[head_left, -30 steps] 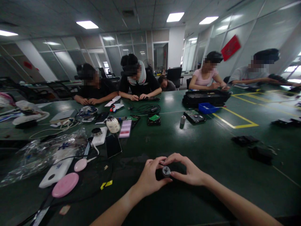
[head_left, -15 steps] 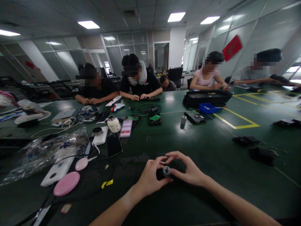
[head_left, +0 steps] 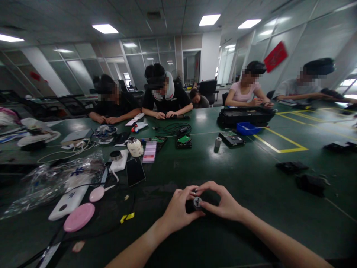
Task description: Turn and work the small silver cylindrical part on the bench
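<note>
Between my two hands is a small metal cylinder [head_left: 197, 202], its round grey end with a dark centre facing me. My left hand [head_left: 178, 208] curls around its left side, with fingers behind and thumb below. From the right, my right hand [head_left: 223, 204] arches over it; its thumb tip presses on the end's right edge and its fingertips meet those of my left hand. The cylinder's far side is hidden. A similar grey metal cylinder [head_left: 217, 142] stands upright farther back on the green table [head_left: 173, 171].
Left lie a phone [head_left: 135, 172], a white jar [head_left: 134, 147], pink discs [head_left: 79, 217], cables and crumpled clear plastic [head_left: 67, 171]. Circuit-board units [head_left: 232, 138], a blue tray [head_left: 248, 128] and a black housing [head_left: 245, 117] are ahead. Black parts [head_left: 311, 184] lie right. Several people sit opposite.
My right fingers and thumb have shifted very slightly on the cylinder, and its end face has turned a little. My left hand has stayed in place.
</note>
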A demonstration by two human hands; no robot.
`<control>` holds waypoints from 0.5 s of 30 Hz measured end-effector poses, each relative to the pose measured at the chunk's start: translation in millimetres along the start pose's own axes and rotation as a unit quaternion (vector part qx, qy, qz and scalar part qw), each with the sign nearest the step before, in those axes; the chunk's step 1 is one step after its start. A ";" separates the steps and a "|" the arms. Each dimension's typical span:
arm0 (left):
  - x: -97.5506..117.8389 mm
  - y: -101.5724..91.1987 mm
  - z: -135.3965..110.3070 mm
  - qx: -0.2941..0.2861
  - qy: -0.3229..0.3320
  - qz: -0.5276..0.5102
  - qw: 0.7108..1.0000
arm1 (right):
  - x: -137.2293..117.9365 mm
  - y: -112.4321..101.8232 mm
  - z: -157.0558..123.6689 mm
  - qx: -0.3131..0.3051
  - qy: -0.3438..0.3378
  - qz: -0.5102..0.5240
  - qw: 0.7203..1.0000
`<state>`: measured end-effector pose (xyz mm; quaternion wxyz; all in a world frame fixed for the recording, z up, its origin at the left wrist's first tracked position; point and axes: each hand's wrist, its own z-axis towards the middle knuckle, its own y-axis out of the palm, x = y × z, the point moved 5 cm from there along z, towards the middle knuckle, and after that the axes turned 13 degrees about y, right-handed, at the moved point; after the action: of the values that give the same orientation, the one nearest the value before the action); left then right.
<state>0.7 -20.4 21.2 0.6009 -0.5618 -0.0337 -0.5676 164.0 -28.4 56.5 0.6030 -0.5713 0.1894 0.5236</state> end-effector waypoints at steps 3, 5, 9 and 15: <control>1.8 -0.8 0.5 -0.003 0.001 -0.004 1.000 | -0.1 5.4 -0.3 -0.019 -0.013 -0.009 1.000; 3.0 -0.9 0.5 -0.006 -0.001 -0.006 1.000 | 1.1 8.5 -0.3 -0.017 -0.016 -0.006 1.000; 3.2 0.2 -0.1 -0.014 -0.012 -0.009 1.000 | 3.7 12.2 0.3 0.000 -0.001 0.029 1.000; 1.7 -0.1 -0.2 -0.011 -0.018 -0.008 1.000 | 19.2 -9.7 8.6 0.059 0.071 0.119 0.989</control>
<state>1.1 -21.6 22.3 0.5894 -0.5786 -0.0427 -0.5621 176.3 -10.9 47.7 0.5544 -0.5437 0.3285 0.5377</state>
